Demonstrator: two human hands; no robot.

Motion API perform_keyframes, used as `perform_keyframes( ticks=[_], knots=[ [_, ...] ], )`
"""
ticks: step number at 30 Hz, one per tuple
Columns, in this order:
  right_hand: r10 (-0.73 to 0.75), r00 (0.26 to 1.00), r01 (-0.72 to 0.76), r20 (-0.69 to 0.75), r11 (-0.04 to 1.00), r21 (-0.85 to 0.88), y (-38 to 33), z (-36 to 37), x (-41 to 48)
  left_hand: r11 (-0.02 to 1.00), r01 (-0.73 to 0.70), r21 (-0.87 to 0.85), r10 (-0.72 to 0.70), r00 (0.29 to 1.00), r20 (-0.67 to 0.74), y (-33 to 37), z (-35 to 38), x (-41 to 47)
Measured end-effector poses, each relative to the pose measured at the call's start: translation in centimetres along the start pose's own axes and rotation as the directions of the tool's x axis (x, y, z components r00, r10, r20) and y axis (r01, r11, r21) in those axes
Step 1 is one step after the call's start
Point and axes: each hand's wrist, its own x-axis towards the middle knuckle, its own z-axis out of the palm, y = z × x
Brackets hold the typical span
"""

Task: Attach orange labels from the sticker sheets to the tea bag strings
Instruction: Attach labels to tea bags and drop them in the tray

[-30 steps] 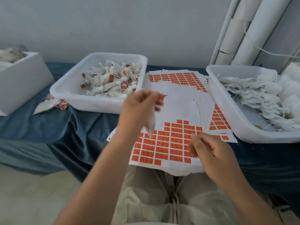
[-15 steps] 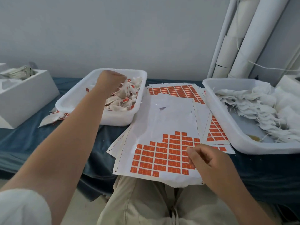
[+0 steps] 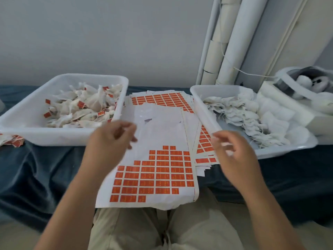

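Two hands, left (image 3: 110,141) and right (image 3: 232,152), are hovering loosely curled and empty over the sticker sheet (image 3: 158,170). Labelled tea bags (image 3: 84,107) are filling the left tub (image 3: 27,130); plain ones (image 3: 239,114) are lying in the right tub (image 3: 198,98).

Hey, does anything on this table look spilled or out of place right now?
Yes. A few labelled tea bags lie on the blue cloth outside the left tray, by its near-left corner, instead of inside with the rest. The sticker sheets are also fanned out unevenly rather than squared.

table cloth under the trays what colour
Dark blue cloth, clearest in the head view.
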Motion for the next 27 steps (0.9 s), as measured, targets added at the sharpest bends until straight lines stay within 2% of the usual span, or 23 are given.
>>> perform_keyframes(
  ticks=[2, 3, 5, 6, 8, 11, 13, 15, 16, 18, 21, 24, 27],
  knots=[
    [-0.038, 0.994, 0.027, -0.1, 0.993, -0.116, 1.8, -1.8, 2.9, 0.999, 0.024, -0.04, -0.021, 0.997, 0.069, -0.2, 1.3, -2.4],
    [-0.029, 0.996, 0.011, -0.089, 0.98, -0.199, 2.9, -2.7, 4.7, 0.999, 0.031, -0.037, -0.028, 0.995, 0.091, -0.3, 1.8, -3.2],
    [0.078, 0.995, -0.046, 0.063, 0.915, -0.401, 4.9, -4.3, 8.7, 0.997, 0.052, -0.049, -0.046, 0.993, 0.113, -0.5, 2.6, -4.3],
    [0.163, 0.971, -0.057, 0.174, 0.868, -0.493, 5.6, -4.8, 10.6, 0.995, 0.063, -0.073, -0.053, 0.991, 0.121, -0.5, 2.9, -4.7],
    [0.331, 0.881, -0.069, 0.339, 0.798, -0.599, 6.2, -4.8, 13.5, 0.987, 0.08, -0.138, -0.06, 0.988, 0.146, -0.3, 3.3, -5.4],
    [0.483, 0.78, -0.222, 0.398, 0.808, -0.547, 6.6, -3.6, 15.6, 0.968, 0.109, -0.228, -0.066, 0.981, 0.185, -0.2, 3.7, -6.0],
    [0.579, 0.669, -0.325, 0.466, 0.791, -0.518, 6.5, -3.4, 15.9, 0.956, 0.139, -0.26, -0.085, 0.974, 0.21, -0.3, 4.1, -6.3],
    [0.628, 0.567, -0.336, 0.533, 0.767, -0.546, 6.2, -3.7, 15.8, 0.947, 0.155, -0.281, -0.089, 0.968, 0.236, -0.4, 4.6, -6.4],
    [0.631, 0.544, -0.31, 0.553, 0.764, -0.566, 6.0, -3.8, 15.7, 0.946, 0.161, -0.282, -0.089, 0.964, 0.249, -0.4, 4.8, -6.5],
    [0.608, 0.562, -0.203, 0.561, 0.759, -0.619, 5.7, -3.7, 15.2, 0.947, 0.165, -0.276, -0.088, 0.958, 0.273, -0.4, 5.1, -6.6],
    [0.517, 0.684, -0.068, 0.515, 0.748, -0.661, 5.4, -3.9, 14.3, 0.949, 0.167, -0.268, -0.082, 0.95, 0.3, -0.3, 5.3, -6.7],
    [0.448, 0.767, -0.098, 0.459, 0.789, -0.606, 5.2, -5.6, 13.8, 0.948, 0.175, -0.267, -0.091, 0.95, 0.298, -0.2, 5.5, -6.7],
    [0.386, 0.848, -0.193, 0.362, 0.862, -0.468, 4.7, -7.4, 13.7, 0.947, 0.171, -0.273, -0.081, 0.946, 0.314, -0.3, 5.7, -6.8]
  ],
)
